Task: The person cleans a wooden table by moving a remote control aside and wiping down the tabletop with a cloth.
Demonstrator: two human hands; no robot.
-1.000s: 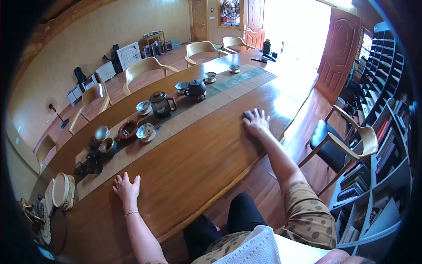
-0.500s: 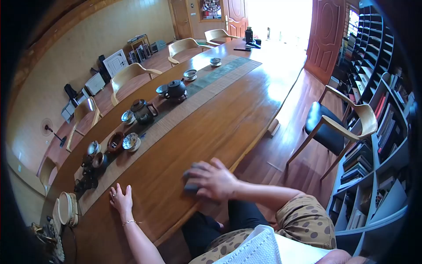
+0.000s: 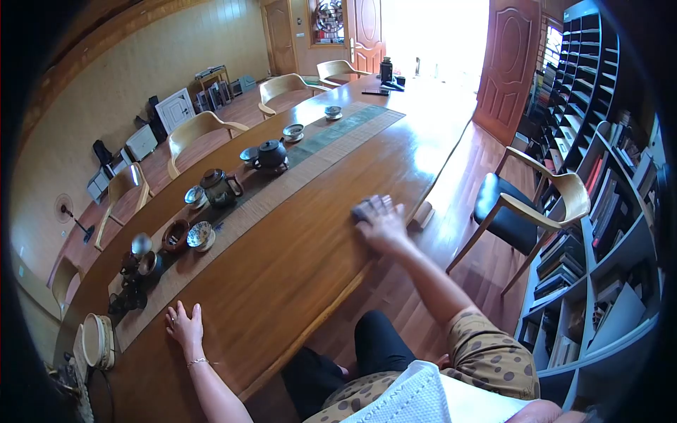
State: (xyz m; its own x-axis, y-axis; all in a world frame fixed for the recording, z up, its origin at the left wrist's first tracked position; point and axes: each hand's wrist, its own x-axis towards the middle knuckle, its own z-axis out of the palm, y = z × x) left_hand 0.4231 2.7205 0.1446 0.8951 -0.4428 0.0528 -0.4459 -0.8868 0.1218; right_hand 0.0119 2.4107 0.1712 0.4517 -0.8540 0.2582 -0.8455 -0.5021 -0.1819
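Observation:
My right hand point(image 3: 383, 225) presses a dark grey cloth point(image 3: 362, 211) against the wooden table point(image 3: 282, 254), close to its right edge. The cloth lies mostly under my fingers, so its full shape is hidden. Farther left, my left hand point(image 3: 185, 327) rests on the tabletop with fingers apart and nothing in it. Beside that hand runs a woven table runner point(image 3: 243, 218). On the runner stand a patterned bowl point(image 3: 201, 236), a brown bowl point(image 3: 175, 235), a dark glass teapot point(image 3: 220, 189) and a dark clay teapot point(image 3: 271, 156).
Several wooden chairs point(image 3: 201, 130) line the table's far side. At right stand a chair with a black seat point(image 3: 504, 211) and curved bookshelves point(image 3: 599, 261). A round drum-like object point(image 3: 96, 340) sits at the near left, and a black bottle point(image 3: 386, 69) at the far end.
My right hand has slid the cloth forward and to the right along the table, its arm stretching out. My left hand stays in place, while the view has shifted slightly.

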